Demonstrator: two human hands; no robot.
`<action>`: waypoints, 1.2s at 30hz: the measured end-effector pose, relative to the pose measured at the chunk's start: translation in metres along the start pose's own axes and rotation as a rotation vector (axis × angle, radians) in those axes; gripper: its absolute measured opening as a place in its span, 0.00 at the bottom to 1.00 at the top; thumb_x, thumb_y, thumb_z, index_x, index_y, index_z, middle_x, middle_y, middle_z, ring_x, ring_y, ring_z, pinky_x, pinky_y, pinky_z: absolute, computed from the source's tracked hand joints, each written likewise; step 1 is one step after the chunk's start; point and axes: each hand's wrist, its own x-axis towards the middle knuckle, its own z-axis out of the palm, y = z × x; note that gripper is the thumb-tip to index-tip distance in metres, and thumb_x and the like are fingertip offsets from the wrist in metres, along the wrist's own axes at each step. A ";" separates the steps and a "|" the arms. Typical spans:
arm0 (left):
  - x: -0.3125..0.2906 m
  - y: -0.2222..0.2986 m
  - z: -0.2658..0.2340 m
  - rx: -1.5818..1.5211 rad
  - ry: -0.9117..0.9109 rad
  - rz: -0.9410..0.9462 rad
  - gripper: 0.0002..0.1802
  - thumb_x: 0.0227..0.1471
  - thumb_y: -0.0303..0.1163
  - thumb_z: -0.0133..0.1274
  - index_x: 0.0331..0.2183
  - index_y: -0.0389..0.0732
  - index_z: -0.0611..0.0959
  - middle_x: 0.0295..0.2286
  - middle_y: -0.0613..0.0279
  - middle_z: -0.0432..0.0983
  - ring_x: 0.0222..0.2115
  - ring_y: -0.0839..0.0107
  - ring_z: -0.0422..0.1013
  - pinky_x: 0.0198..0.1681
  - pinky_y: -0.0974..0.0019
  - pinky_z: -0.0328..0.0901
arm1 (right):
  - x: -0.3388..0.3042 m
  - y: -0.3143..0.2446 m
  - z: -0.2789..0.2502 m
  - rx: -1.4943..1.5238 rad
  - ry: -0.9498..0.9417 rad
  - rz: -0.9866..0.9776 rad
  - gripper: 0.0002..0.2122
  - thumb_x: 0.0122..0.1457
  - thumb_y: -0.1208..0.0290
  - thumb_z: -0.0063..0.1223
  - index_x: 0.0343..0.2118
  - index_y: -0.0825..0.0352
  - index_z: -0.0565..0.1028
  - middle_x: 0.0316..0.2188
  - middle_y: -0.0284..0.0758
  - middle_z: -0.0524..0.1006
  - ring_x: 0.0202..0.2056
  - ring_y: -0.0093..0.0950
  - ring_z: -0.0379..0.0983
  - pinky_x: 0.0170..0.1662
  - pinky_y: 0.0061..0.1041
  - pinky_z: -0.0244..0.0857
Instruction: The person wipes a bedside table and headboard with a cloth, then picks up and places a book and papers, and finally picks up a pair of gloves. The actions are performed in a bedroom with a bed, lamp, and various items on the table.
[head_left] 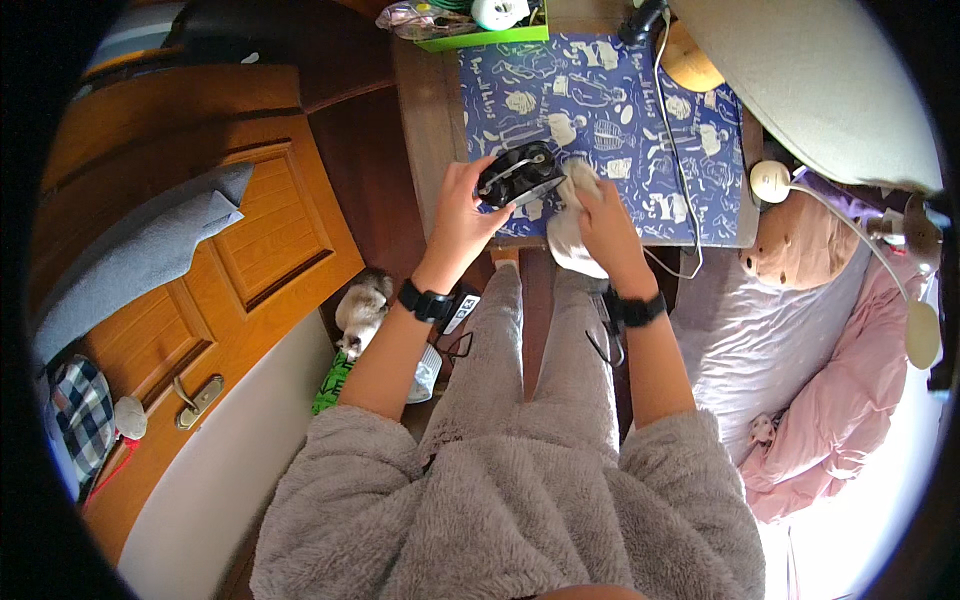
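My left hand [468,212] grips a black rounded device [512,172] over the near edge of the table. The device has a silvery curved bar across it and a pointed grey edge on its right side; its exact kind is unclear. A white cloth [568,235] hangs from my right hand [608,225], whose fingers are closed on it close to the device's right side. The cloth's lower end drops past the table edge toward my knees. Beneath both hands spreads a blue mat [600,110] with white printed figures.
A green-edged box [485,40] of small items stands at the far left of the table, and a white cable [672,130] crosses the mat. A bed [770,340] lies to the right, a wooden door [240,250] to the left. On the floor sits a cat [362,312].
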 end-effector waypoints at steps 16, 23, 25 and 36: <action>0.175 0.046 0.045 0.060 0.238 0.377 0.28 0.38 0.19 0.61 0.46 0.31 0.76 0.40 0.43 0.70 0.44 0.48 0.69 0.50 0.58 0.66 | -0.036 0.019 -0.027 0.785 0.202 0.341 0.22 0.62 0.73 0.51 0.56 0.72 0.61 0.50 0.38 0.70 0.51 0.26 0.67 0.54 0.24 0.61; 0.199 0.039 0.074 0.082 0.327 0.391 0.30 0.40 0.19 0.60 0.49 0.33 0.74 0.42 0.42 0.69 0.45 0.47 0.68 0.50 0.56 0.67 | -0.032 0.032 -0.027 0.709 0.142 0.400 0.21 0.59 0.73 0.55 0.55 0.69 0.67 0.46 0.37 0.72 0.42 0.24 0.70 0.44 0.25 0.67; 0.199 0.042 0.072 0.049 0.261 0.387 0.19 0.44 0.18 0.56 0.42 0.30 0.74 0.39 0.43 0.69 0.43 0.43 0.66 0.48 0.50 0.63 | -0.033 0.030 -0.030 0.692 0.233 0.401 0.20 0.59 0.72 0.56 0.54 0.70 0.68 0.46 0.37 0.72 0.41 0.24 0.70 0.43 0.24 0.66; 0.045 0.030 0.053 -0.056 0.112 0.288 0.29 0.53 0.29 0.58 0.55 0.37 0.68 0.50 0.50 0.68 0.49 0.60 0.68 0.49 0.63 0.68 | 0.015 0.023 -0.020 -0.324 0.248 0.026 0.38 0.52 0.59 0.62 0.65 0.59 0.59 0.68 0.47 0.46 0.64 0.55 0.45 0.65 0.50 0.45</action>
